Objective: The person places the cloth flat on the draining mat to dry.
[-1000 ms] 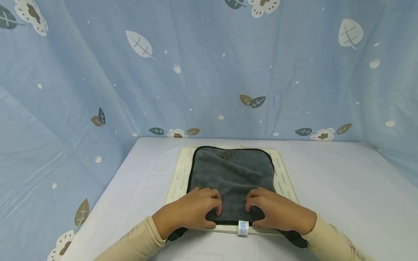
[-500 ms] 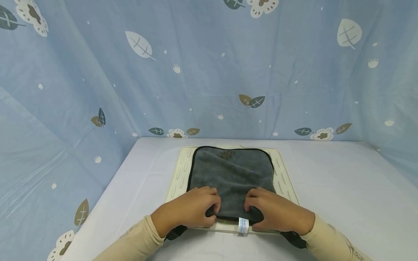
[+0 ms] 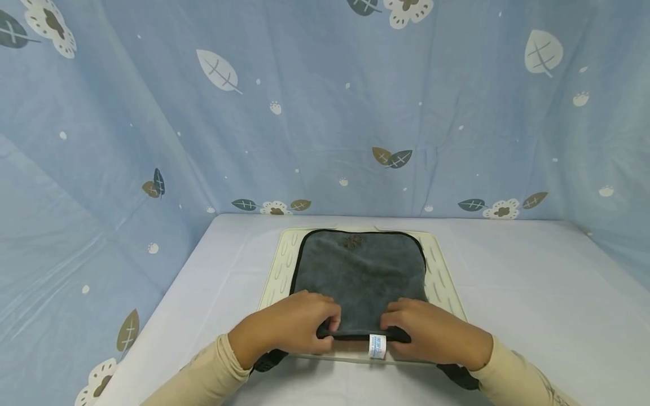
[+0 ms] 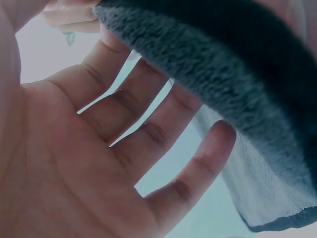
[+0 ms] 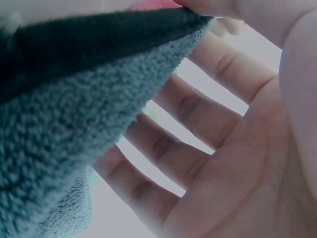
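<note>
A dark grey plush towel (image 3: pixel 360 270) with black edging lies over a cream ribbed board (image 3: pixel 443 273) in the head view. My left hand (image 3: pixel 297 324) pinches the left part of its near edge between thumb and curled fingers. On the right, my right hand (image 3: pixel 429 331) grips the same edge. A white label (image 3: pixel 377 346) hangs from that edge between the hands. In the left wrist view, the towel's fuzzy underside (image 4: pixel 213 79) slopes away from the left fingers (image 4: pixel 148 124). The right wrist view shows the black border (image 5: pixel 99 42) at the right thumb and index finger.
Under the board is a white-covered table (image 3: pixel 528 282). A blue curtain (image 3: pixel 325 124) printed with leaves and flowers rises behind and at both sides. A brown patch (image 3: pixel 352 241) marks the towel's far part.
The towel's near edge has come up, held by both hands, and more of the board's near strip shows under it. Its creases have smoothed. The far edge stays in place.
</note>
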### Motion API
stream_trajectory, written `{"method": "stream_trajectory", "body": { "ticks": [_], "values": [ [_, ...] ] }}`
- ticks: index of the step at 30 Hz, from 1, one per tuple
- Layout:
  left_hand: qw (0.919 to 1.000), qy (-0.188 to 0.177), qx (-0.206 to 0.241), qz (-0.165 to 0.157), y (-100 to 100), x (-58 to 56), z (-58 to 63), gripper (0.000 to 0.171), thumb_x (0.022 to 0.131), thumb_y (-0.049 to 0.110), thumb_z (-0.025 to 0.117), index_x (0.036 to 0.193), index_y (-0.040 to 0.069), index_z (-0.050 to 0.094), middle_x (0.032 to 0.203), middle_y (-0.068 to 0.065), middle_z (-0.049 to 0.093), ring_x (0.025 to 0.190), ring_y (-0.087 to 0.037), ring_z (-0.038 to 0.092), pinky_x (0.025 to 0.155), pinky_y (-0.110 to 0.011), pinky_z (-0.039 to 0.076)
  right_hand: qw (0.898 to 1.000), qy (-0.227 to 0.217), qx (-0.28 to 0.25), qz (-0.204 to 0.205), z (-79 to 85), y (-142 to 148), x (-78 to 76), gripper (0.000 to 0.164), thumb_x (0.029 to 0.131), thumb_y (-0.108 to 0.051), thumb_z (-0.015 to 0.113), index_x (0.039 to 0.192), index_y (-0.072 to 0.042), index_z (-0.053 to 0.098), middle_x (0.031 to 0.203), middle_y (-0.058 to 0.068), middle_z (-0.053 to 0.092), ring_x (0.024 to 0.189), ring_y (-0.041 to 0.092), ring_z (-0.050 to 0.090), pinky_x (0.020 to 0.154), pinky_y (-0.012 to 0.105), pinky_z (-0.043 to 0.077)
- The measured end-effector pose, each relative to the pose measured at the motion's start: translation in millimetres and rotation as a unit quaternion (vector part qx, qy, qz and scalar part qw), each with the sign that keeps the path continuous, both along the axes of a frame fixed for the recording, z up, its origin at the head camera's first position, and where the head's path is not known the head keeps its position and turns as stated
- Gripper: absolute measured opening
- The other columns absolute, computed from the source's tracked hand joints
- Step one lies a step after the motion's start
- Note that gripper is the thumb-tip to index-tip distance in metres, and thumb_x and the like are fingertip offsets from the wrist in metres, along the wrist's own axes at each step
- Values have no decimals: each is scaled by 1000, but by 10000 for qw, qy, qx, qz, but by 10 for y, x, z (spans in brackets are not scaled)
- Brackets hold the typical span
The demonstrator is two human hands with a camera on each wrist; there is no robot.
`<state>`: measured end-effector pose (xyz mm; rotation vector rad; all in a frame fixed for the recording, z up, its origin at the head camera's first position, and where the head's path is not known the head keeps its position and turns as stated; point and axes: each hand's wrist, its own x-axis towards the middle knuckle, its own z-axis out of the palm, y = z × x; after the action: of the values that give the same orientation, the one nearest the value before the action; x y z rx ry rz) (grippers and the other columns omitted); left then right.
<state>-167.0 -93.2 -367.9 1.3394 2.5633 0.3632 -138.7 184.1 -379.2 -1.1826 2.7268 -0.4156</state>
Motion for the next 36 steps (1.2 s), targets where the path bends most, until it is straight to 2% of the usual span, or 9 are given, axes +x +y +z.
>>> {"method": "stream_trajectory", "body": {
  "ticks": [5,12,15,18,22,28,31,34,36],
  "values": [
    [9999,-9,-128,5,-2,11,-16,13,86,25,70,81,26,58,76,17,48,65,0,41,66,-22,37,9999,-75,-47,90,-9,9,4,12,90,-22,73,101,-27,73,90,-18,58,84,-1,53,73,24,51],
    [9995,-175,-247,30,0,6,-38,17,88,27,71,80,28,56,75,17,49,66,0,42,71,-25,38,9994,-59,-269,227,-4,31,26,13,91,-18,71,92,-31,74,79,-20,47,70,-1,38,62,19,38],
    [9995,-181,-253,17,3,-3,-51,15,87,27,72,81,28,58,76,18,50,68,0,43,72,-24,39,9991,-172,-305,232,6,38,30,18,89,-12,70,90,-30,73,78,-20,48,69,-2,40,62,19,39],
    [9995,-180,-272,2,7,-10,-64,15,87,27,72,80,29,59,77,18,51,70,0,44,73,-24,40,9986,-358,-318,219,15,43,27,22,87,-7,70,91,-28,74,81,-19,56,71,-4,46,64,19,44],
    [9994,-171,-307,-23,13,-10,-74,17,88,31,73,79,31,58,78,19,51,73,1,46,77,-25,42,9977,-571,-304,180,14,39,18,17,88,-12,73,95,-28,75,86,-20,63,75,-6,53,67,20,49],
    [9995,-185,-253,-73,12,1,-78,14,92,34,70,80,34,63,82,20,55,79,4,49,80,-26,44,9959,-708,-475,304,0,30,22,11,90,-18,74,86,-29,74,69,-22,52,60,-6,42,55,16,40],
    [9995,-210,-244,-73,11,1,-82,12,94,33,68,82,34,66,83,20,56,80,4,51,80,-27,45,9930,-1019,-556,236,12,41,25,9,92,-21,72,92,-27,78,65,-22,52,54,-8,43,54,15,42],
    [9994,-180,-286,-65,14,3,-89,12,95,33,69,83,35,66,84,20,56,81,4,52,80,-28,46,9897,-1293,-601,144,42,65,18,13,95,-22,69,104,-22,79,65,-21,58,53,-8,47,56,16,46],
    [9994,-121,-320,-59,20,4,-95,13,93,33,70,82,36,65,83,21,56,81,4,51,81,-28,46,9900,-1278,-584,75,67,84,5,15,94,-20,69,106,-19,79,66,-20,59,53,-8,47,56,16,46]
  ]
}}
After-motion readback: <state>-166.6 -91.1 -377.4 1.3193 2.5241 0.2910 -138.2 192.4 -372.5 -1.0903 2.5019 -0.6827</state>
